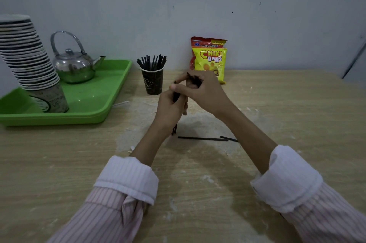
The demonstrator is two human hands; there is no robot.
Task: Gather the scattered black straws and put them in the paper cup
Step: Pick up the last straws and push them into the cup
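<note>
A dark paper cup [152, 82] stands near the wall with several black straws [152, 62] upright in it. My left hand [170, 109] grips a bunch of black straws, whose lower ends [174, 129] stick out below the palm. My right hand [200, 90] sits over the top of the same bunch, fingers closed round the upper ends [193, 78]. Both hands hover above the table, just right of the cup. Two loose black straws [202, 139] lie flat on the wood under my right forearm; one [228, 138] is partly hidden by the arm.
A green tray [111, 92] at the left holds a steel kettle [76, 66] and a leaning stack of paper cups [29, 60]. Snack bags [210, 58] lean on the wall behind my hands. The wooden table [287, 108] has pale scuffs and crumbs.
</note>
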